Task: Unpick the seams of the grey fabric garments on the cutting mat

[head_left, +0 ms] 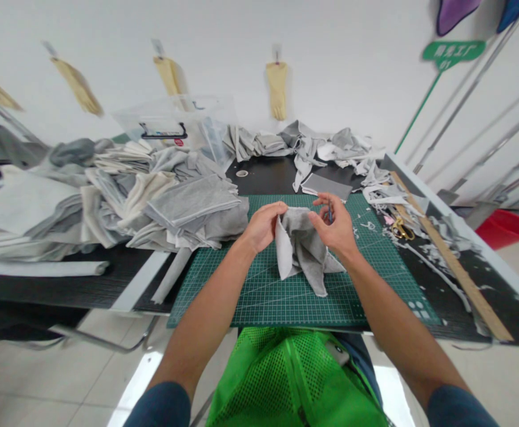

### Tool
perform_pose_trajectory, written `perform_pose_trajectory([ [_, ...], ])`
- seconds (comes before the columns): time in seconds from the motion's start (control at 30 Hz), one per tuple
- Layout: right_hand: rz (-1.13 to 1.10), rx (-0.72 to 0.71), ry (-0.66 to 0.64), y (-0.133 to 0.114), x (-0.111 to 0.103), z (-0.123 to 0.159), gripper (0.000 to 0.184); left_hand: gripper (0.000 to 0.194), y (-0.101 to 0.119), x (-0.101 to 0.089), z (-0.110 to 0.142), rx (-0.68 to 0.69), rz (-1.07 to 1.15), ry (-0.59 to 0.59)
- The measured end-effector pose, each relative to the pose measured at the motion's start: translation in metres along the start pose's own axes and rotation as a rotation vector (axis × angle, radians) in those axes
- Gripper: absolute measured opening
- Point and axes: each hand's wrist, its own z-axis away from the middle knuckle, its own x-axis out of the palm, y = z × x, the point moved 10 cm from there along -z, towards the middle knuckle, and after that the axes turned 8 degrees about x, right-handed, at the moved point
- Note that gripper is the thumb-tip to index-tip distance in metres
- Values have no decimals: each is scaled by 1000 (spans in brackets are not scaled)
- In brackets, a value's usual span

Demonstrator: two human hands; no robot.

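Over the green cutting mat (259, 299), a grey cloth piece (308, 246) with a white underside hangs in folds, its lower corners reaching down to the mat. My left hand (264, 226) pinches its upper left edge between thumb and fingers. At the upper right of the cloth, my right hand (336, 228) is curled, its thumb at the fabric. A small dark-blue tool (330, 212) shows between the right fingers; most of it is hidden, so its kind is unclear. Whether the right fingers also grip the cloth cannot be made out.
Heaped grey and white cloths (192, 201) cover the left side, before a clear plastic box (170, 121). A folded grey cloth (328, 186) lies behind the mat. Gold-handled scissors (402, 229), fabric scraps (377, 175) and a wooden ruler (455, 261) lie right. A red bucket (503, 228) stands beyond.
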Motion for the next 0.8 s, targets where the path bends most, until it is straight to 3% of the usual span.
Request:
perform_pose_trajectory([
  [0.13,-36,86,-147,-1,15,2,42,27,-4,10,6,-45,-93,-112],
  [0.27,-49,136,-114,2,11,1,22,25,-1,8,5,18,-242,-144],
  [0.5,-23,100,27,6,-8,-3,11,16,11,-20,-7,182,-640,46],
  [0.63,22,114,58,11,-12,-6,12,10,16,-25,-6,169,-500,94],
  [0.8,76,151,-71,20,2,-7,11,19,14,-14,-3,111,-243,54],
])
